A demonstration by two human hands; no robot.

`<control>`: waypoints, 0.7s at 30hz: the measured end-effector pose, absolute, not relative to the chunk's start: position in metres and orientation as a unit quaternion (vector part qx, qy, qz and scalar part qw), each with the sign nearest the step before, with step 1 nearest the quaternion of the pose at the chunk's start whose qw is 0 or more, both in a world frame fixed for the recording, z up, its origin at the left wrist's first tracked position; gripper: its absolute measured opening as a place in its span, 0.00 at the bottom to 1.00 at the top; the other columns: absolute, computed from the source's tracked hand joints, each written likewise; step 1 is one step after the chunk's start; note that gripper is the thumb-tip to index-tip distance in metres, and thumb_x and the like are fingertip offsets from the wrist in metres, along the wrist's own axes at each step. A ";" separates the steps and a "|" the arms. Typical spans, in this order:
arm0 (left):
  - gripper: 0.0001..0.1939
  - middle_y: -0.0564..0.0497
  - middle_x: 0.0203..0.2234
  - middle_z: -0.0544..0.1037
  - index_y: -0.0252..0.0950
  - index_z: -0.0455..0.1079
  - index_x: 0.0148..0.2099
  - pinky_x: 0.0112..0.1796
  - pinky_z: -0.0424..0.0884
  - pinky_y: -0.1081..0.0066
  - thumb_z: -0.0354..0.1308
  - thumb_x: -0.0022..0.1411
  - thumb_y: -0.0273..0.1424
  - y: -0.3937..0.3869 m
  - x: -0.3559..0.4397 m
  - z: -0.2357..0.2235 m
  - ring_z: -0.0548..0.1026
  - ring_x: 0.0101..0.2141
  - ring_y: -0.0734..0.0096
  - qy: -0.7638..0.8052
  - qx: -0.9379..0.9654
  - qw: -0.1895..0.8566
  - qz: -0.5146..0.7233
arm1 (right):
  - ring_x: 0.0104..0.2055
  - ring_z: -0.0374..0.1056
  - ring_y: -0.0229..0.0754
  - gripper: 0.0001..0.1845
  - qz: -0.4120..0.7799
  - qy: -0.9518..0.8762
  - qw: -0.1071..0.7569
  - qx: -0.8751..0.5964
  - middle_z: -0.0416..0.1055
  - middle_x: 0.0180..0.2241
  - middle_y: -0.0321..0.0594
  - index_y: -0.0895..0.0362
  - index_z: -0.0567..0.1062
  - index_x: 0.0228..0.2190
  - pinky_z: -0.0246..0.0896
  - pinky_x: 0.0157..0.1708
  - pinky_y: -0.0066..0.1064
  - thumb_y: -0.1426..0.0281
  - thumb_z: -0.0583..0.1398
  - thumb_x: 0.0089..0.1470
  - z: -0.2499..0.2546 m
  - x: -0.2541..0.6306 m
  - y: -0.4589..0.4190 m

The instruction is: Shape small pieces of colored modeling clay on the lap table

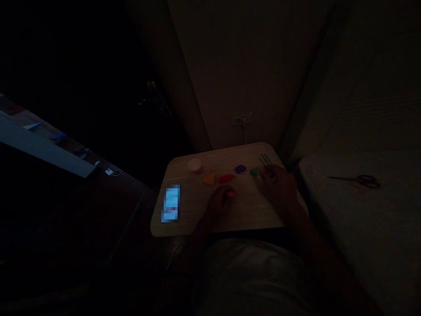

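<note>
The room is very dark. On a small wooden table [246, 215] lie lumps of modelling clay: an orange lump [209, 178], a red lump [226, 178], a purple lump [240, 168] and a green lump [254, 171]. My left hand [221, 199] rests on the table below the red lump, fingers curled round a small pinkish piece. My right hand [278, 186] lies just right of the green lump, fingers bent; what they hold, if anything, is lost in the dark.
A small round pink-lidded tub [194, 165] stands at the table's back left. A lit phone [171, 203] lies at its left edge. Thin green sticks [265, 159] lie at the back right. Scissors [360, 180] rest on the bed to the right. A wall socket [241, 119] is behind.
</note>
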State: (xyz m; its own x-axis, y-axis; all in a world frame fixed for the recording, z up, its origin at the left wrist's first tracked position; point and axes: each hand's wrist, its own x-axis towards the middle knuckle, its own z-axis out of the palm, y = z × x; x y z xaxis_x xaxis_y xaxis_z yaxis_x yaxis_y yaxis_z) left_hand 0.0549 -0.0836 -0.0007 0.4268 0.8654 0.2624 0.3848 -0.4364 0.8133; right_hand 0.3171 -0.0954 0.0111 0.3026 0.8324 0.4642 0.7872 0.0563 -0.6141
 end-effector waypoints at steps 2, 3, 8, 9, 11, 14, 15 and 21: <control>0.12 0.46 0.45 0.77 0.38 0.72 0.50 0.52 0.70 0.62 0.52 0.72 0.37 -0.085 0.056 0.000 0.74 0.47 0.62 0.397 0.796 0.306 0.339 | 0.39 0.74 0.52 0.20 0.019 -0.568 0.373 -0.733 0.79 0.38 0.49 0.58 0.79 0.41 0.65 0.41 0.41 0.54 0.60 0.61 0.010 0.318 -0.103; 0.12 0.45 0.46 0.77 0.38 0.72 0.51 0.53 0.69 0.61 0.51 0.73 0.36 -0.085 0.056 0.000 0.73 0.48 0.62 0.391 0.807 0.291 0.334 | 0.39 0.74 0.53 0.20 0.011 -0.560 0.352 -0.750 0.78 0.40 0.50 0.58 0.79 0.42 0.65 0.40 0.41 0.54 0.61 0.60 0.008 0.318 -0.106; 0.11 0.44 0.47 0.74 0.38 0.71 0.49 0.56 0.68 0.58 0.51 0.73 0.36 -0.079 0.055 0.000 0.71 0.51 0.60 0.368 0.836 0.244 0.326 | 0.45 0.71 0.57 0.26 -0.028 -0.556 0.320 -0.767 0.72 0.46 0.57 0.61 0.76 0.48 0.65 0.43 0.42 0.54 0.62 0.57 -0.008 0.314 -0.113; 0.11 0.44 0.47 0.74 0.38 0.72 0.49 0.56 0.68 0.57 0.51 0.73 0.37 -0.078 0.055 0.000 0.71 0.51 0.60 0.368 0.840 0.238 0.319 | 0.45 0.70 0.57 0.25 -0.034 -0.556 0.323 -0.765 0.72 0.45 0.57 0.62 0.76 0.48 0.65 0.42 0.42 0.55 0.62 0.57 -0.011 0.312 -0.113; 0.12 0.44 0.46 0.74 0.38 0.72 0.49 0.55 0.69 0.57 0.52 0.73 0.37 -0.077 0.055 -0.001 0.71 0.50 0.60 0.371 0.848 0.229 0.300 | 0.44 0.69 0.57 0.23 -0.048 -0.549 0.341 -0.762 0.71 0.44 0.57 0.62 0.76 0.46 0.64 0.42 0.43 0.56 0.62 0.57 -0.015 0.310 -0.111; 0.12 0.44 0.47 0.75 0.39 0.72 0.52 0.55 0.69 0.56 0.52 0.72 0.35 -0.077 0.056 -0.002 0.71 0.51 0.59 0.364 0.857 0.229 0.286 | 0.44 0.68 0.57 0.20 -0.067 -0.539 0.389 -0.744 0.69 0.44 0.56 0.61 0.75 0.45 0.64 0.42 0.43 0.59 0.61 0.58 -0.018 0.308 -0.109; 0.12 0.44 0.48 0.75 0.39 0.72 0.53 0.56 0.69 0.56 0.53 0.71 0.34 -0.076 0.055 -0.002 0.71 0.51 0.58 0.360 0.857 0.230 0.288 | 0.44 0.68 0.57 0.19 -0.068 -0.541 0.402 -0.735 0.69 0.44 0.56 0.61 0.75 0.45 0.64 0.43 0.44 0.60 0.61 0.58 -0.017 0.307 -0.108; 0.11 0.44 0.47 0.77 0.38 0.72 0.50 0.56 0.69 0.55 0.56 0.69 0.35 -0.074 0.053 -0.009 0.72 0.50 0.58 0.360 0.832 0.264 0.330 | 0.45 0.70 0.53 0.14 0.033 -0.646 0.452 -0.615 0.74 0.42 0.51 0.58 0.75 0.44 0.66 0.48 0.44 0.63 0.58 0.62 -0.016 0.296 -0.105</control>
State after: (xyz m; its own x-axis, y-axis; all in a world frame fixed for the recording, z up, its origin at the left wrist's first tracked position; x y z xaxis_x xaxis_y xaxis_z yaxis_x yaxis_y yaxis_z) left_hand 0.0529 -0.0736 -0.0091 0.5225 0.7731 0.3596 0.4249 -0.6018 0.6763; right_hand 0.2959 -0.1054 -0.0161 0.1635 0.8238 0.5427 0.7640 0.2423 -0.5980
